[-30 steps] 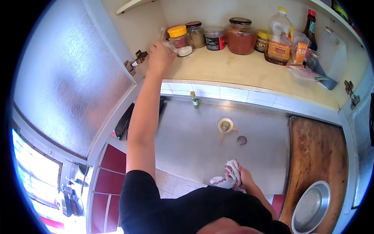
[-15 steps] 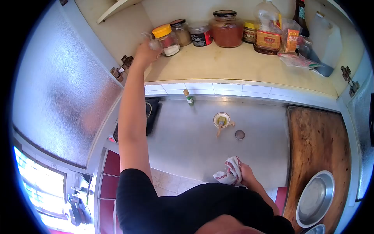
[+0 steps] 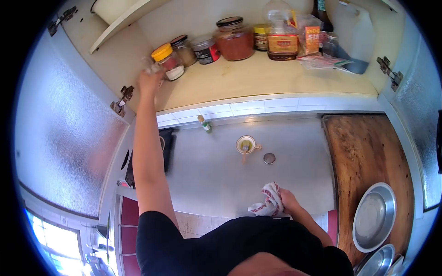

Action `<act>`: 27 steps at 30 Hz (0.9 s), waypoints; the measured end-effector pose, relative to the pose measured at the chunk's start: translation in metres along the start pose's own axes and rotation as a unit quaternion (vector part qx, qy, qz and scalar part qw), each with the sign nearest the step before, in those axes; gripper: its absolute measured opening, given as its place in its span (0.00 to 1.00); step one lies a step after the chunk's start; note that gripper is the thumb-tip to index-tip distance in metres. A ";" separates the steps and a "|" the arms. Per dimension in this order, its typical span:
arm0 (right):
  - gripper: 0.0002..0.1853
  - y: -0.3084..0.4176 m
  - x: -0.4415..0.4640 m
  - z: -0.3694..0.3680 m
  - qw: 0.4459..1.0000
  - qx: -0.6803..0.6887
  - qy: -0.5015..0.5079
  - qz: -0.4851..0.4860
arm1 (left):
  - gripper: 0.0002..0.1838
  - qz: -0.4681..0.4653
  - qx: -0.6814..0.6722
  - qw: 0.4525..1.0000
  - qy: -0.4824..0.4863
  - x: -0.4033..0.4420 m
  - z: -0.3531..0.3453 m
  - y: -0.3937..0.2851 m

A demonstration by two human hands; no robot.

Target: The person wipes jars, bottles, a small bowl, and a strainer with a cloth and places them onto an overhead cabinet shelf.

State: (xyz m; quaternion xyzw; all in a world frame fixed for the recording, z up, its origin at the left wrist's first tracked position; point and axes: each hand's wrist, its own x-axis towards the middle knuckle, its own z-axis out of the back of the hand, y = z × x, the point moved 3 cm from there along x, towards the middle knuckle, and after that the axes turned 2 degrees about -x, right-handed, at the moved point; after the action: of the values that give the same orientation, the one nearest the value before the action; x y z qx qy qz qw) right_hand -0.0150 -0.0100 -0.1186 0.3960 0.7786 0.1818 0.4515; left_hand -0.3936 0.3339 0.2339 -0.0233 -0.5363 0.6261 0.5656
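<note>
My left hand (image 3: 149, 82) reaches up into the cupboard at its left end. Its fingers are closed around a small see-through thing (image 3: 152, 67) whose kind I cannot make out. Right beside it stands a glass jar with a yellow lid (image 3: 167, 62), with white contents at the bottom. Low over the metal counter, my right hand (image 3: 289, 201) grips a white and red cloth (image 3: 269, 202). Ahead of the cloth are a cup (image 3: 240, 146) with a brush (image 3: 245, 148) in it and a round metal lid (image 3: 269, 158).
Along the shelf (image 3: 258, 83) stand a large jar of red-brown contents (image 3: 235, 41), an oil bottle (image 3: 282, 41) and a big jug (image 3: 352, 37). A small green bottle (image 3: 205, 124) is at the counter's back. Metal pans (image 3: 374, 217) sit on the wooden board (image 3: 363, 152) at right.
The camera view has shifted, so the shelf and counter items appear further left. My left hand stays beside the yellow-lidded jar, and my right hand still holds the cloth.
</note>
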 end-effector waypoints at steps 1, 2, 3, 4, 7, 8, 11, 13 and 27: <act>0.19 0.004 0.000 0.005 1.000 -0.007 -0.016 0.008 | 0.24 -0.089 0.099 0.985 -0.112 -0.008 0.004 -0.003; 0.19 0.009 0.001 0.012 0.999 -0.007 -0.028 0.028 | 0.30 -0.175 0.195 0.939 -0.222 -0.018 0.008 -0.006; 0.19 0.015 0.003 0.022 0.998 -0.007 -0.040 0.049 | 0.32 -0.234 0.197 0.931 -0.200 -0.035 0.007 -0.020; 0.19 0.024 0.007 0.035 0.996 -0.008 -0.052 0.071 | 0.33 -0.293 0.195 0.919 -0.179 -0.060 0.003 -0.051; 0.19 0.041 0.041 0.089 0.979 0.027 -0.099 0.175 | 0.32 -0.464 0.066 0.883 -0.011 -0.121 -0.027 -0.128; 0.19 0.051 0.050 0.104 0.958 -0.062 -0.177 0.218 | 0.32 -0.469 0.044 0.880 0.060 -0.136 -0.043 -0.149; 0.19 0.067 0.060 0.128 0.764 -0.395 -0.385 0.335 | 0.32 -0.457 0.018 0.862 0.218 -0.169 -0.095 -0.197; 0.21 0.066 0.060 0.124 0.456 -0.656 -0.452 0.397 | 0.31 -0.450 0.070 0.855 0.250 -0.174 -0.126 -0.218; 0.15 0.034 0.006 0.127 0.828 -0.466 -0.200 0.237 | 0.19 -0.466 0.002 0.873 0.146 -0.134 -0.121 -0.204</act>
State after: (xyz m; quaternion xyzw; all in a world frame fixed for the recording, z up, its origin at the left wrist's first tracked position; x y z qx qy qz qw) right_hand 0.1058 0.0058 -0.1667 0.3383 0.3759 0.5414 0.6717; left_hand -0.1291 0.2698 0.2474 0.1393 -0.3951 0.2808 0.8635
